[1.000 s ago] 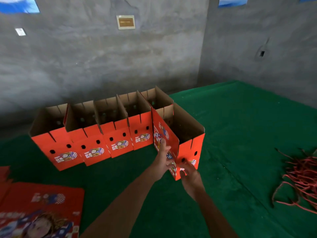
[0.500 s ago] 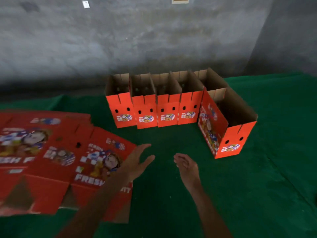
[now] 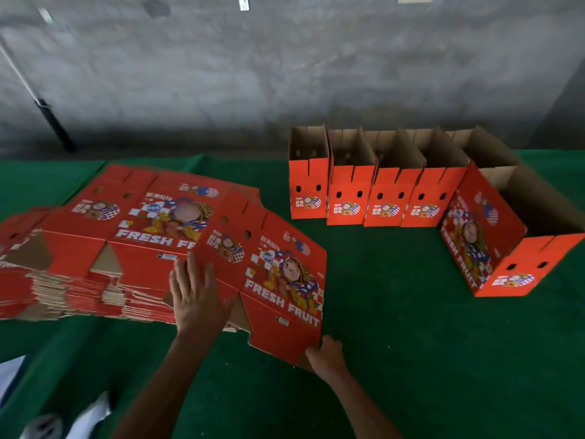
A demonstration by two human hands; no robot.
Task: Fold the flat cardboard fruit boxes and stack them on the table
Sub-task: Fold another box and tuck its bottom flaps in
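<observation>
Cardboard blank [image 3: 278, 280], the topmost flat fruit box, lies askew on the near right corner of the pile of flat boxes [image 3: 95, 248], its long axis running from the far left towards the near right, so that its near corner juts off the pile over the desk [image 3: 411, 359]. The right hand [image 3: 327, 354] is at that jutting corner, fingers curled on the edge and apparently pinching it from beneath; how far they reach under is hidden. The left hand [image 3: 198, 296] lies flat on the blank's left part where it overlaps the pile, fingers straight and spread, pressing, not gripping. So the blank stretches away from the right hand leftward and farther off, and the right hand looks the nearer one to lift it clear.

Green cloth covers the desk, giving free room on the near right for folding. Farther right stands a folded box [image 3: 506, 248] turned sideways, open top up. Beyond it a row of folded boxes [image 3: 364, 198] stands side by side, touching. Behind the desk rises a grey concrete wall [image 3: 285, 74], with a dark pole [image 3: 53, 125] leaning at the far left.
</observation>
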